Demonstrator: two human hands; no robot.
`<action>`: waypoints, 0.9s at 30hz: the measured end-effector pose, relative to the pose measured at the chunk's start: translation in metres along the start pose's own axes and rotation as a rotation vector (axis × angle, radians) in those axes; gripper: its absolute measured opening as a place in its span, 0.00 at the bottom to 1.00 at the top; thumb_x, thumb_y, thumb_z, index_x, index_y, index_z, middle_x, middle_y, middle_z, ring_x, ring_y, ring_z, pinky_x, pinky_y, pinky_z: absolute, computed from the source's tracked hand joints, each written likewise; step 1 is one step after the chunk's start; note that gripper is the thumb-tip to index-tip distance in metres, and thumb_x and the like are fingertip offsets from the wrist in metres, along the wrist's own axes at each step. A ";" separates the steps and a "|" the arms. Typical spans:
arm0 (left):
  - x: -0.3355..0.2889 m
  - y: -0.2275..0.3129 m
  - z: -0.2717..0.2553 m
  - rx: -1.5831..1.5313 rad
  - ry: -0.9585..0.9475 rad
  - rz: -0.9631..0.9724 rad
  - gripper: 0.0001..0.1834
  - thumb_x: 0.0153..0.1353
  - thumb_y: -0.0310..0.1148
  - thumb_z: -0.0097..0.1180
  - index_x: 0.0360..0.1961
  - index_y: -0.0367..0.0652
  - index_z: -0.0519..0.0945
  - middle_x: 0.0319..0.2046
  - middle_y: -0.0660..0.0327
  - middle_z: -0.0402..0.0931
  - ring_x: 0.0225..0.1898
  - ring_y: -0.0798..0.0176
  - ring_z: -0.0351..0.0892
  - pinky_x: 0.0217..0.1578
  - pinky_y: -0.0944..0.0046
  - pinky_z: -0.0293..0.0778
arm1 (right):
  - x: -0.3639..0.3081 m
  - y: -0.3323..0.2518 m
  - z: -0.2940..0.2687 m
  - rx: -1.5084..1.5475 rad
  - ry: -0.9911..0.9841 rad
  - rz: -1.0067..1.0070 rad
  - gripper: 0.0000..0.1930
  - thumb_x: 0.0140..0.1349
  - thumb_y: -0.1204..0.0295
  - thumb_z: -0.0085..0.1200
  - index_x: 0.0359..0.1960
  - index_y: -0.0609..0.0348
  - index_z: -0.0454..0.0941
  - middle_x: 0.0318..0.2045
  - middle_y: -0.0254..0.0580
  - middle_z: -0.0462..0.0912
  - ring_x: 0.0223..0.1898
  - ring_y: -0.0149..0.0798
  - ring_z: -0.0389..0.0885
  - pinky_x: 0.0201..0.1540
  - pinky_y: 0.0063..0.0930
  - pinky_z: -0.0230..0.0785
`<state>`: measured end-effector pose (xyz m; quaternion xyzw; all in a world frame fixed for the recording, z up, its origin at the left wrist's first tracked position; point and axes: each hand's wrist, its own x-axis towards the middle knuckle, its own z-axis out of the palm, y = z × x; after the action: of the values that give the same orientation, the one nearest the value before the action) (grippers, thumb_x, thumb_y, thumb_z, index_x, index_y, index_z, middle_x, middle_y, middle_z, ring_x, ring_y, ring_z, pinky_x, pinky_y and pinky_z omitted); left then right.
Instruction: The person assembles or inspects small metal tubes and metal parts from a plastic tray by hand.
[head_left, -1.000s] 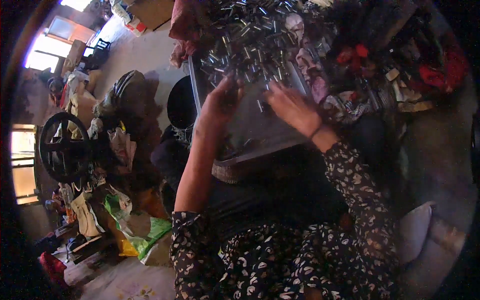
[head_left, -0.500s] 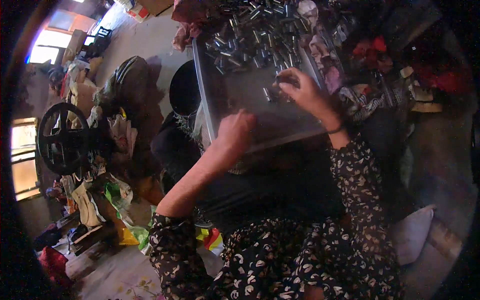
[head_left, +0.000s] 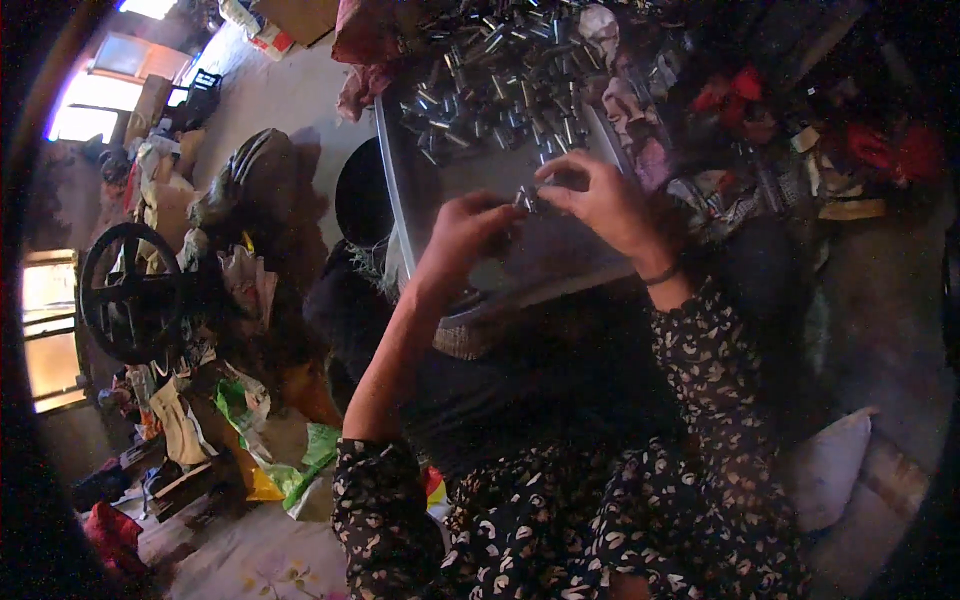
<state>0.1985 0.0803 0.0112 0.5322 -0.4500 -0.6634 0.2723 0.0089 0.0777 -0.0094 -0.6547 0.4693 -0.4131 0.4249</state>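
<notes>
A shallow grey tray [head_left: 393,185] lies in front of me, with many small shiny metal cylinders [head_left: 525,92] heaped over its far half. My left hand [head_left: 468,232] is closed above the tray's near half, thumb and fingers pinching a small shiny metal piece [head_left: 527,199]. From the other side my right hand [head_left: 598,205] holds its thumb and forefinger in a pinch at the same piece. Its exact shape is blurred, and the fingertips partly cover it.
A dark round pan-like thing [head_left: 362,195] stands left of the tray. Further left are a black spoked wheel [head_left: 130,292] and a green and white sack [head_left: 275,440]. Crumpled cloths [head_left: 632,115] line the tray's right side, with red cloth [head_left: 740,95] beyond.
My left hand has moved up and right to meet the right hand. The right hand has lifted slightly, and a small metal piece now sits between the two.
</notes>
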 end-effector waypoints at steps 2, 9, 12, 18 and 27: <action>0.003 -0.003 0.002 -0.067 0.000 -0.002 0.13 0.51 0.33 0.53 0.35 0.35 0.74 0.22 0.63 0.72 0.21 0.72 0.70 0.22 0.74 0.65 | 0.002 0.007 0.002 -0.018 -0.017 -0.041 0.08 0.52 0.75 0.51 0.34 0.62 0.74 0.31 0.35 0.75 0.35 0.26 0.72 0.37 0.19 0.65; 0.012 -0.015 0.005 -0.266 -0.017 -0.003 0.13 0.52 0.32 0.52 0.37 0.35 0.73 0.25 0.63 0.72 0.24 0.73 0.69 0.24 0.75 0.65 | 0.001 0.010 0.007 0.248 0.003 0.088 0.09 0.52 0.76 0.51 0.36 0.64 0.74 0.33 0.36 0.76 0.36 0.26 0.73 0.39 0.17 0.65; 0.012 -0.018 0.003 -0.273 -0.024 -0.002 0.13 0.52 0.32 0.51 0.36 0.35 0.73 0.25 0.63 0.72 0.24 0.73 0.69 0.25 0.76 0.65 | 0.001 0.004 -0.002 0.299 -0.036 0.196 0.10 0.51 0.76 0.52 0.36 0.64 0.74 0.34 0.35 0.76 0.35 0.25 0.73 0.39 0.16 0.65; 0.011 -0.013 0.004 -0.174 0.020 0.008 0.13 0.52 0.32 0.51 0.36 0.34 0.73 0.25 0.63 0.72 0.25 0.72 0.69 0.25 0.74 0.65 | 0.000 0.014 -0.001 0.434 0.049 0.202 0.12 0.49 0.72 0.55 0.35 0.65 0.75 0.31 0.36 0.77 0.31 0.26 0.75 0.37 0.18 0.67; 0.012 -0.012 0.006 -0.220 -0.059 0.015 0.10 0.53 0.32 0.51 0.36 0.40 0.73 0.25 0.67 0.72 0.24 0.74 0.69 0.23 0.76 0.63 | -0.001 0.003 0.007 0.402 0.107 0.265 0.12 0.53 0.70 0.53 0.36 0.63 0.73 0.28 0.34 0.76 0.26 0.24 0.73 0.27 0.16 0.67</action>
<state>0.1904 0.0779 -0.0051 0.4758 -0.3866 -0.7221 0.3206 0.0147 0.0793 -0.0144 -0.4670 0.4809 -0.4730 0.5718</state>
